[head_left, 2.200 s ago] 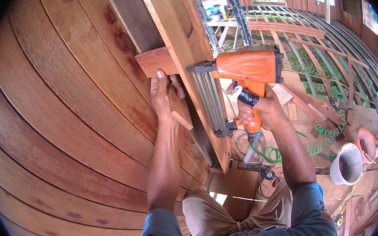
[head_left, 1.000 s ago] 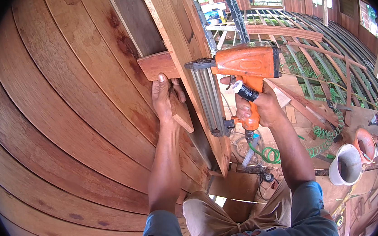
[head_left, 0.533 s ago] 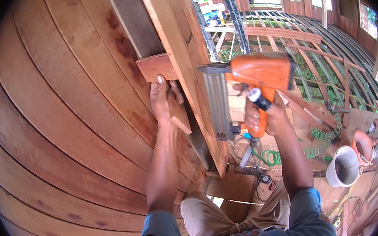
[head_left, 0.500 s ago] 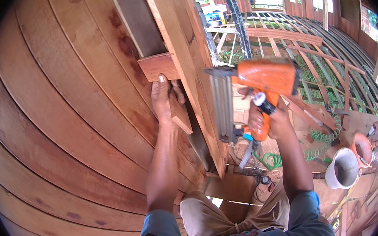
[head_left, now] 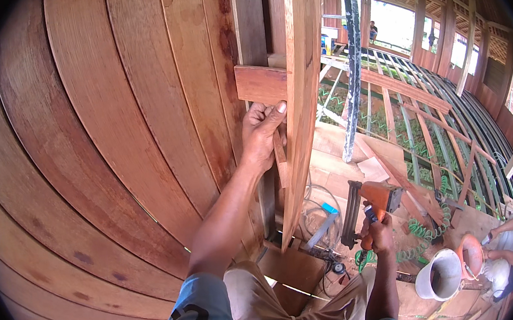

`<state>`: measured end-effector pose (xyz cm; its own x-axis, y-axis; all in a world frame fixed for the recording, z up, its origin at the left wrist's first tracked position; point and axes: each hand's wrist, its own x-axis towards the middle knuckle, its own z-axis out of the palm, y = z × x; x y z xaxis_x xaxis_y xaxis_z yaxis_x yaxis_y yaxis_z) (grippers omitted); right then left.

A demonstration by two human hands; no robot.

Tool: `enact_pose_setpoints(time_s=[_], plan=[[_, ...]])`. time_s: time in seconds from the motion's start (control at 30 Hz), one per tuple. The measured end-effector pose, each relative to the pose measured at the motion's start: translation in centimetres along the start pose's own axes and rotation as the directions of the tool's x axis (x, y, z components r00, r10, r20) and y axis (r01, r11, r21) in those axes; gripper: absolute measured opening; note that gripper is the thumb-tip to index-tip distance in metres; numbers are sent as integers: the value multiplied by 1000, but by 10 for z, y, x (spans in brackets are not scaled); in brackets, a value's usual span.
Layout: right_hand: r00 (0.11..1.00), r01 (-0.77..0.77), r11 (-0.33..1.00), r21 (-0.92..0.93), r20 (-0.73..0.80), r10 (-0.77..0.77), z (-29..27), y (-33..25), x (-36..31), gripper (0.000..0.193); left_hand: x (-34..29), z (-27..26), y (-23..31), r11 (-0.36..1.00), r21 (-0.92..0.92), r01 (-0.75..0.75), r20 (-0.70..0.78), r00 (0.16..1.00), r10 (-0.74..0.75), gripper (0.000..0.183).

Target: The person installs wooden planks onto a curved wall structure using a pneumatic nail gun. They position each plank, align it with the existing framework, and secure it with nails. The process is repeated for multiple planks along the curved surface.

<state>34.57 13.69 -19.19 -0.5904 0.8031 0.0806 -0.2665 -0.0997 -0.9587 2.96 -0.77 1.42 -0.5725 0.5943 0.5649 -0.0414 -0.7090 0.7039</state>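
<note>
Against the plank wall (head_left: 139, 97), my left hand (head_left: 261, 132) is closed round a thin wood strip (head_left: 281, 164), whose lower end pokes out below the fingers. The thumb and fingertips sit at the lower edge of a short wooden block (head_left: 261, 84). That block spans from the wall side to a long upright timber (head_left: 302, 94). Lower on the right, my right hand (head_left: 380, 234) grips the handle of an orange nail gun (head_left: 380, 196) with a long dark magazine. The nail gun is held apart from the timber.
A green coiled air hose (head_left: 421, 233) lies on the right. Beyond it, floor joists (head_left: 418, 144) run across open ground. A paint-splashed post (head_left: 351, 64) stands past the timber. A whitish bucket (head_left: 439, 275) and an orange bucket (head_left: 471, 256) are near another person's hands (head_left: 504, 235).
The nail gun has dropped away from the timber, down toward my right side. My left hand has turned under the block, thumb now beside the timber. The whole view has shifted.
</note>
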Motion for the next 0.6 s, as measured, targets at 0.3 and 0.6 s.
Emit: enact_pose_setpoints(time_s=[0.3, 0.6], plan=[[914, -171, 981, -87, -386, 125, -39, 117, 16, 8, 0, 2, 1, 1000, -6, -6, 7, 1000, 6, 22], [629, -439, 898, 8, -711, 314, -103, 255, -5, 27, -7, 0, -4, 992, 123, 2, -59, 998, 5, 25]])
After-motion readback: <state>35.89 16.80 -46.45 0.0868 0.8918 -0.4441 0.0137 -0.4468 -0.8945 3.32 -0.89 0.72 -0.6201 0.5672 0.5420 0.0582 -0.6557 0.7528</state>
